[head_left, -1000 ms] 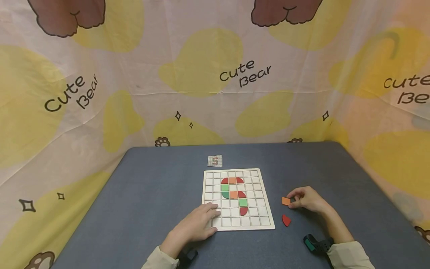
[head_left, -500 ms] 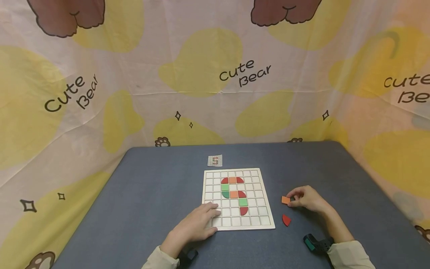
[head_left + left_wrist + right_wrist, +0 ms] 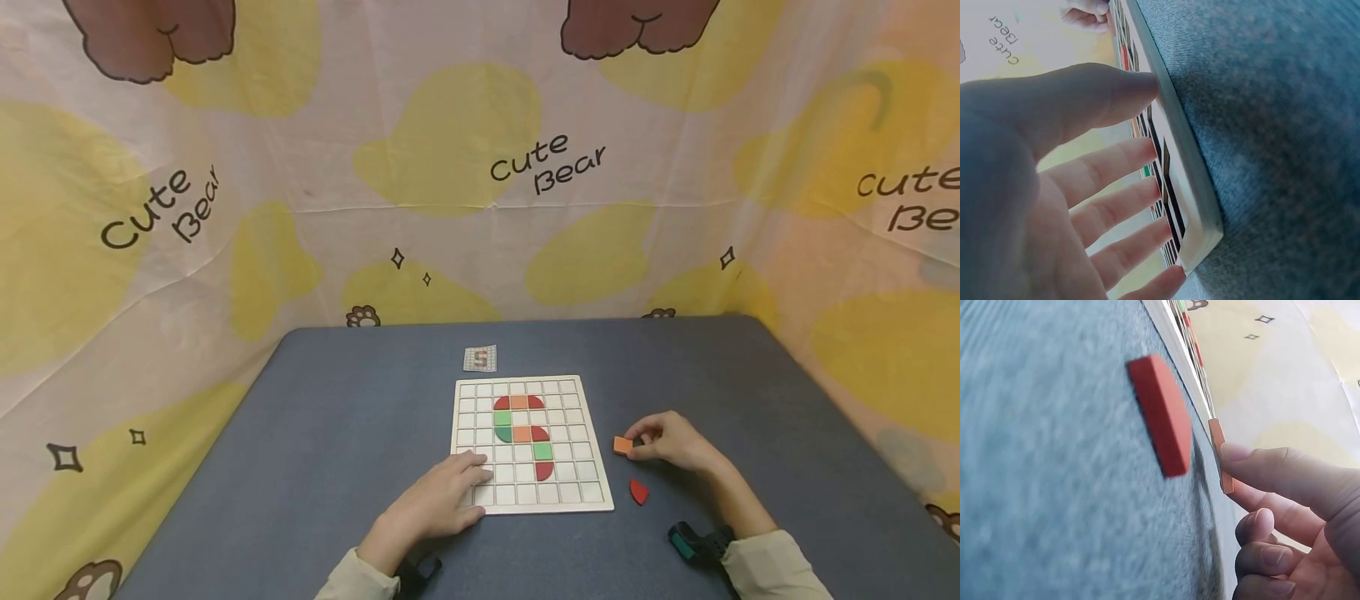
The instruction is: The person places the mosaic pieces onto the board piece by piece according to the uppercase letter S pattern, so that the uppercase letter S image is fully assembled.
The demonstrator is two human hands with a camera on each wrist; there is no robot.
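Observation:
A white grid board lies in the middle of the table, with red, orange and green tiles in its squares forming a curved figure. My left hand rests on its near left corner, fingers straight and spread; the left wrist view shows the fingertips along the board's edge. Just off the board's right side, my right hand pinches an orange square tile between thumb and finger. The right wrist view shows that tile edge-on, the other fingers curled. Nearer me, a red quarter-circle tile lies on the cloth.
A small card with a printed grid figure lies behind the board. The table has a blue-grey cover, and a patterned curtain hangs behind it. A dark wrist strap sits by the right sleeve.
My right hand has lifted the orange tile slightly and moved it left, closer to the board. The left hand has stayed in place on the board.

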